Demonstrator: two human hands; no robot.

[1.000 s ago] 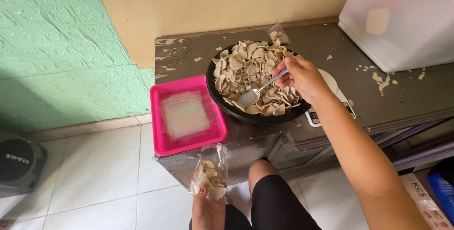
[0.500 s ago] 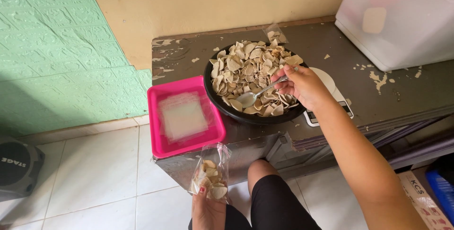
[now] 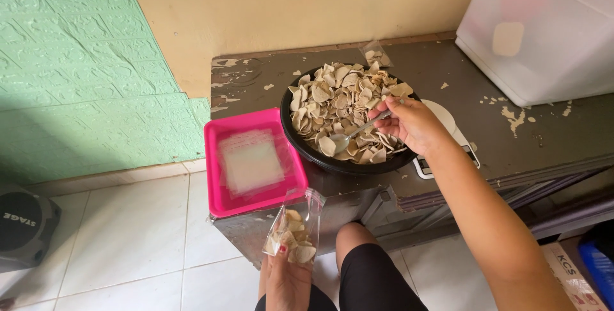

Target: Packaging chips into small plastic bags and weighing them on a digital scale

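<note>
My right hand [image 3: 412, 122] grips a metal spoon [image 3: 358, 133] whose bowl is dug into the pale dry chips [image 3: 339, 103] piled in a black bowl [image 3: 320, 157] on the worn table. Below the table's front edge, my left hand [image 3: 288, 279] holds up a small clear plastic bag [image 3: 293, 231], partly filled with the same chips and open at the top. The bowl rests on a white kitchen scale [image 3: 448, 135], mostly hidden by the bowl and my wrist.
A pink tray [image 3: 217, 157] with a stack of clear bags [image 3: 251, 161] sits at the table's left front corner. A white box [image 3: 543, 29] stands back right. One small filled bag [image 3: 376, 52] lies behind the bowl. A black speaker [image 3: 25, 224] sits on the tiled floor.
The spoon's bowl has sunk from the top of the chips into the pile. My left hand has lifted the bag slightly up and to the right, closer to the table edge.
</note>
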